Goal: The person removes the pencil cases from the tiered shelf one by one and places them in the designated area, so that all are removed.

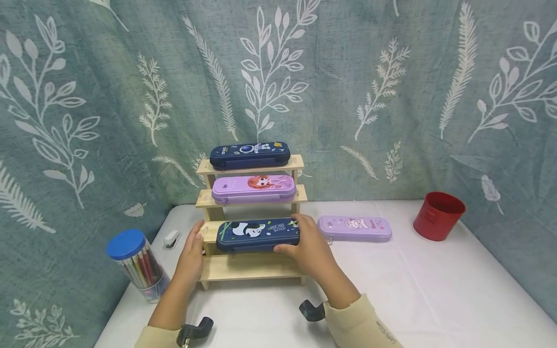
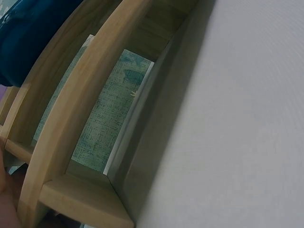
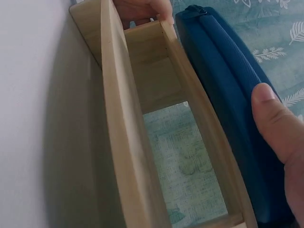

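Note:
A wooden step stand (image 1: 250, 268) with several tiers stands on the table. Its left end is held by my left hand (image 1: 190, 253), whose fingers also show around the wood in the right wrist view. My right hand (image 1: 312, 244) grips the right end of a dark blue panda pencil case (image 1: 256, 235) at the second tier from the bottom, thumb (image 3: 273, 116) along its front side. A purple pencil case with a girl picture (image 1: 254, 188) lies one tier up. On the top tier lies a dark blue astronaut pencil case (image 1: 250, 155).
Right of the stand, a lilac pencil case (image 1: 354, 228) lies on the white table (image 1: 435, 295). A red cup (image 1: 437, 217) stands farther right. On the left are a blue-lidded tub of pencils (image 1: 139, 266) and a small white item (image 1: 171, 239). A patterned curtain (image 1: 330, 96) hangs behind.

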A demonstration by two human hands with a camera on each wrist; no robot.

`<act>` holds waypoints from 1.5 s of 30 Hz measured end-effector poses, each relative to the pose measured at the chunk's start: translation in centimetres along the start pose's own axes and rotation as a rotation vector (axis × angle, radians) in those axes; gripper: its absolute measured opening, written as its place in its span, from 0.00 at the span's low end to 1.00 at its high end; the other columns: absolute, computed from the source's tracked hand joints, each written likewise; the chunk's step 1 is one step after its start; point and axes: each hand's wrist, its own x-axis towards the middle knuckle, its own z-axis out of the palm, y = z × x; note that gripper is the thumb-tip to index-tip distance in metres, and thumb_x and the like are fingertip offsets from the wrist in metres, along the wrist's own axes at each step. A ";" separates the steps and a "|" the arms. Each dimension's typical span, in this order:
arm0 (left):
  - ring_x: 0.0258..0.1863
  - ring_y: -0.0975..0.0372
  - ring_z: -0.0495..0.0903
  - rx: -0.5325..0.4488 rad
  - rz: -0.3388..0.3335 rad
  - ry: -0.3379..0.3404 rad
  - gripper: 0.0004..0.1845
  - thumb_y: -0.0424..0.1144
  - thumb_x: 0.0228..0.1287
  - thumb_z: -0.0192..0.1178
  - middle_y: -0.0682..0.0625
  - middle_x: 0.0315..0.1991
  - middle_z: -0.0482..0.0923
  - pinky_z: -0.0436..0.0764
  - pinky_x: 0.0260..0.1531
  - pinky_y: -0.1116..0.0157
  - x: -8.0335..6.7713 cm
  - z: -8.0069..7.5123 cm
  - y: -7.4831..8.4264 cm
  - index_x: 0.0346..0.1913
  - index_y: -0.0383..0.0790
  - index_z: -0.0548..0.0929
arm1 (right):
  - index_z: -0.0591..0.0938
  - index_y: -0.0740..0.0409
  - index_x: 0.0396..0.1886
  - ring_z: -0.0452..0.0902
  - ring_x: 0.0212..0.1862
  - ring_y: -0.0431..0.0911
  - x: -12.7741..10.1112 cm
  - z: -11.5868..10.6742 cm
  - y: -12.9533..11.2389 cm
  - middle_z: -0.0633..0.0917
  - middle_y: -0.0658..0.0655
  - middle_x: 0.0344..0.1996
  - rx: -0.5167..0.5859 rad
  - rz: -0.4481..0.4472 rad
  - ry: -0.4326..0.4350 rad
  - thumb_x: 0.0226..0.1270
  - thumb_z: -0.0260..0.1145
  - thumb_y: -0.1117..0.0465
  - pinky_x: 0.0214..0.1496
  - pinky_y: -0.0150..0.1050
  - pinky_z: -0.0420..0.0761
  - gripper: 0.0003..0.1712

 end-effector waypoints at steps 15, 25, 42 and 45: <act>0.85 0.45 0.41 0.007 -0.012 -0.008 0.29 0.58 0.86 0.28 0.50 0.86 0.45 0.41 0.81 0.36 -0.1 -0.1 0.2 0.85 0.69 0.49 | 0.70 0.57 0.75 0.72 0.71 0.57 -1.2 -1.6 2.6 0.74 0.61 0.71 0.063 0.030 0.038 0.44 0.88 0.42 0.76 0.58 0.71 0.61; 0.85 0.45 0.42 0.006 -0.015 -0.015 0.29 0.61 0.85 0.28 0.52 0.86 0.44 0.41 0.80 0.34 -0.2 -0.2 -0.1 0.84 0.73 0.48 | 0.70 0.56 0.76 0.70 0.74 0.60 -2.4 -3.1 5.4 0.74 0.62 0.72 0.063 0.027 0.091 0.44 0.88 0.42 0.77 0.61 0.68 0.60; 0.85 0.44 0.43 -0.011 0.007 -0.011 0.29 0.57 0.86 0.28 0.48 0.86 0.45 0.43 0.81 0.35 -0.2 0.0 -0.4 0.85 0.65 0.49 | 0.68 0.56 0.78 0.64 0.77 0.65 -4.1 -5.7 9.1 0.69 0.66 0.75 0.076 0.128 0.088 0.47 0.87 0.43 0.78 0.65 0.63 0.61; 0.85 0.44 0.43 -0.003 0.004 -0.007 0.29 0.58 0.86 0.28 0.48 0.86 0.45 0.42 0.80 0.35 -0.3 0.0 -0.2 0.85 0.67 0.49 | 0.67 0.54 0.79 0.62 0.78 0.65 -4.4 -6.3 9.7 0.68 0.65 0.76 0.086 0.158 0.081 0.48 0.86 0.42 0.78 0.66 0.62 0.61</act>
